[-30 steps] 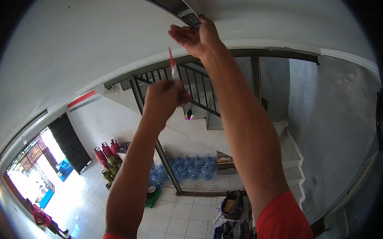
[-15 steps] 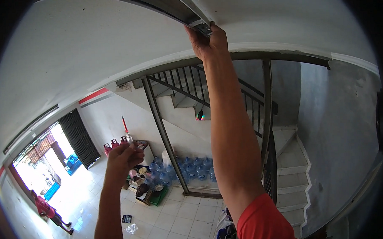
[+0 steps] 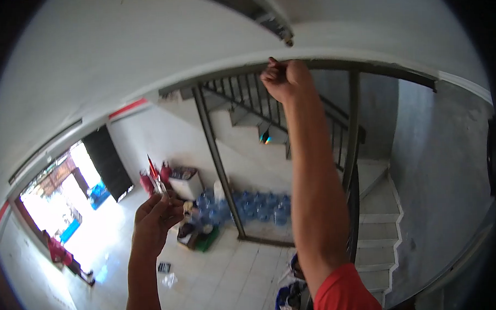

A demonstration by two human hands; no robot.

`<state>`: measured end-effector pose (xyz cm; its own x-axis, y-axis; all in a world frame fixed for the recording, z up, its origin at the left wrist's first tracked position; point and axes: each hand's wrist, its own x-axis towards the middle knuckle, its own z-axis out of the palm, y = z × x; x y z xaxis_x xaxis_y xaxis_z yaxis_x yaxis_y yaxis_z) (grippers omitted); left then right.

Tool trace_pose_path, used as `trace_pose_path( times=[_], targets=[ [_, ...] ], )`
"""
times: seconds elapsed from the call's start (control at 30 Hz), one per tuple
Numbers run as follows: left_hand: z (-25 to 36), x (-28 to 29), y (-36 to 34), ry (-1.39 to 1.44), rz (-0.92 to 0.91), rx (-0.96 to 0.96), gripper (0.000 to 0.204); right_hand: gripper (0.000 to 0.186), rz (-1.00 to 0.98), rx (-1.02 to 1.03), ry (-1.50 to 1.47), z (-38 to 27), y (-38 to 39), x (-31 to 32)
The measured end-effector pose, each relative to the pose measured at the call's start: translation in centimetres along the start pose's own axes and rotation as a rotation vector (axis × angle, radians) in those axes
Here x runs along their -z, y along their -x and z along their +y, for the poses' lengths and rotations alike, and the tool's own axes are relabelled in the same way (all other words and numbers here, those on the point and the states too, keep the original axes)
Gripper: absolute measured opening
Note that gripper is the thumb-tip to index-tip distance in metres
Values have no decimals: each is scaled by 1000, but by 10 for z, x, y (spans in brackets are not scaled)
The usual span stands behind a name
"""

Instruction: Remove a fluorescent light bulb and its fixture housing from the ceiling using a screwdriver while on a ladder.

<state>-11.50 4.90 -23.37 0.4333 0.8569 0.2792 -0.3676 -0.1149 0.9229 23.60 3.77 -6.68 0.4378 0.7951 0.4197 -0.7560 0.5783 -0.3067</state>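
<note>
1. Far left: bright doorway; a person in a red top beside the wall near it; dark gate panel stands at its right edge.
2. Left hand: raised in front of the body, well above the tiled floor; fingers grasp the clear handle of a slim screwdriver-like tool; its red shaft points upward, tilted slightly left; tool well apart from the ceiling.
3. Beyond and below that hand: red gas cylinders; a white cabinet just beside them; lower down, a small black object and crumpled clear plastic on the floor.
4. Centre: dark upright post; blue water bottles grouped behind it; overhead, a long dark fixture along the ceiling, blurred.
5. Right hand: just below the fixture's near end, apart from it; fingers curled inward, clenched; cannot tell whether they hide anything small.
6. Right: pale stairs with dark railing; grey wall beyond.
</note>
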Motion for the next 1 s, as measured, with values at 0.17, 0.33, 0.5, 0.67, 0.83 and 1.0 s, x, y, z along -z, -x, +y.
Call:
trace_pose_path(
  times=[0.17,0.33,0.5,0.67,0.83,1.0],
  targets=[
    [-43,54,51,-263,183,-1,33,20,-49,-177,812,77,129,112],
    [-135,90,102,-314,170,197,35,20,78,-635,1406,113,303,369],
    [-275,110,170,-211,260,605,31,19,519,-846,1556,166,566,535],
    [-374,99,232,-213,306,859,29,28,909,-821,1722,223,754,589],
    [-387,106,271,-440,275,953,23,24,733,-964,1883,308,747,564],
    [-422,129,336,-527,203,1024,22,10,365,-1024,1948,367,746,610]
  ],
)
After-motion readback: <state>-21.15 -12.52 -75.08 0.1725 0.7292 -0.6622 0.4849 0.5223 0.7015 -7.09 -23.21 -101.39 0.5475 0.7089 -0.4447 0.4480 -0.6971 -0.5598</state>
